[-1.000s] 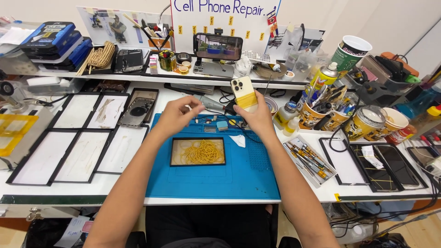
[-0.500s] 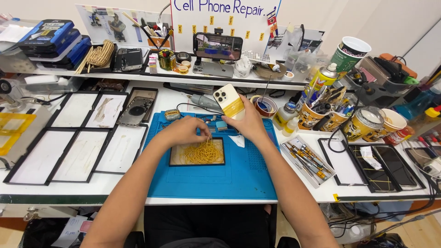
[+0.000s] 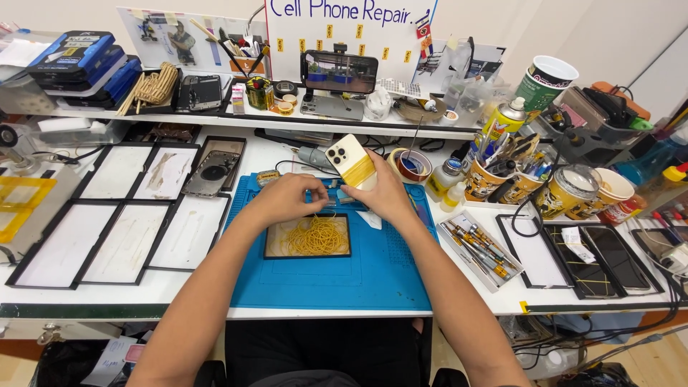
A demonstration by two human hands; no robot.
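On the blue mat [image 3: 373,279] near the middle of the white table [image 3: 179,287], the right hand [image 3: 383,195] holds up a white phone [image 3: 351,162]. Its fingers are closed around the lower end of the phone, which has yellow bands wrapped round it and is tilted with its back and cameras showing. The left hand [image 3: 287,199] is curled just beside it, right above a black tray [image 3: 271,244] full of yellow rubber bands [image 3: 315,236]; I cannot tell if it is pinching anything. A roll of tape [image 3: 410,165] sits just behind the right hand. Cups of tools [image 3: 494,175] stand to the right, and empty black frames [image 3: 122,229] lie on the left
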